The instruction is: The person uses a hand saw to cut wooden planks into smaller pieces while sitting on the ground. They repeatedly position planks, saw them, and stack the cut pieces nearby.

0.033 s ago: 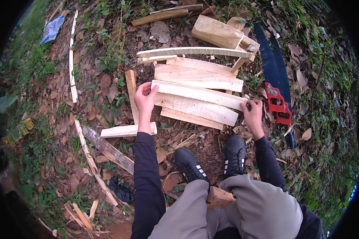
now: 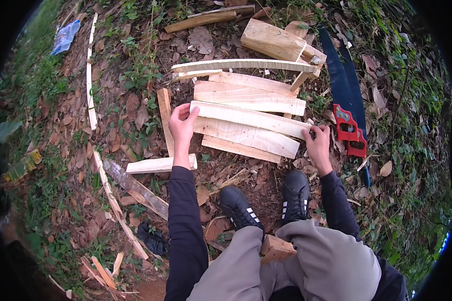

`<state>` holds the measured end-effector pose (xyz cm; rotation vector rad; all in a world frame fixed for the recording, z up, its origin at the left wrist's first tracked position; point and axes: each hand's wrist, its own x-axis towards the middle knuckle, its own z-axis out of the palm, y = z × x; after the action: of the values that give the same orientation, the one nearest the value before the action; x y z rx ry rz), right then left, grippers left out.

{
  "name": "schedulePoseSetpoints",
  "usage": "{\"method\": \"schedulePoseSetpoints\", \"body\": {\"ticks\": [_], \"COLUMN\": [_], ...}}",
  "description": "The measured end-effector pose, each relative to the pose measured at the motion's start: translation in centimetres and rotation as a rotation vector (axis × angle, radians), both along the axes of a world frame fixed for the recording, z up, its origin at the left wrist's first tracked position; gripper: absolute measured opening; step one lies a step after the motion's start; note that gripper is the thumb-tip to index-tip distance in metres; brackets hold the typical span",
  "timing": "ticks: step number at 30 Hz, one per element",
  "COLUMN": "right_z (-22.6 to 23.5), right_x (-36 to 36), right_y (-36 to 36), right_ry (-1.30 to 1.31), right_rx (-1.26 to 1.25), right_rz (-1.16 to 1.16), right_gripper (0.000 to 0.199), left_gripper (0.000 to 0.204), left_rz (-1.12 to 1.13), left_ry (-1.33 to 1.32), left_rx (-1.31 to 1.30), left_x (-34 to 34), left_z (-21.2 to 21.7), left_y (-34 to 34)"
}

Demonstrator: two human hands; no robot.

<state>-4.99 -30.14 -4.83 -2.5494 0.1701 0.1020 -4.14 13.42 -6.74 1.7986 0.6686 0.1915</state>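
A pale, narrow wooden strip (image 2: 248, 118) spans the space between my hands, over several light boards on the ground. My left hand (image 2: 182, 124) pinches its left end, thumb on top. At the other end, my right hand (image 2: 318, 144) grips the strip between thumb and fingers. A wider board (image 2: 251, 136) lies just nearer than the strip, partly covering another board (image 2: 238, 149). Beyond the strip are a grained board (image 2: 246, 96) and one more board (image 2: 256, 83) behind it. Whether the strip rests on the boards or is slightly raised, I cannot tell.
Two handsaws with red handles (image 2: 349, 123) lie at the right. Farther off are a long thin batten (image 2: 241, 64) and a thick wood block (image 2: 273, 40). A short wood piece (image 2: 158, 164) and long strips (image 2: 116, 208) lie left. My shoes (image 2: 295, 193) stand nearby.
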Motion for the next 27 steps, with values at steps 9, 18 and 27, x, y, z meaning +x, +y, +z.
{"method": "schedulePoseSetpoints", "body": {"ticks": [9,18,27], "right_z": [3.0,1.8,0.8], "right_x": [0.8,1.4,2.9], "right_y": [1.9,1.8,2.9], "right_ry": [-0.042,0.081,0.004], "right_rx": [-0.205,-0.096,0.055], "right_rz": [0.066,0.081,0.159], "right_gripper": [0.035,0.032,0.031], "left_gripper": [0.042,0.034,0.028], "left_rz": [0.006,-0.012,0.094], "left_ry": [0.128,0.085,0.012], "left_rx": [0.143,0.264,0.33], "left_x": [0.1,1.2,0.7], "left_z": [-1.4,-1.1,-1.9], "left_y": [0.2,0.2,0.2]}}
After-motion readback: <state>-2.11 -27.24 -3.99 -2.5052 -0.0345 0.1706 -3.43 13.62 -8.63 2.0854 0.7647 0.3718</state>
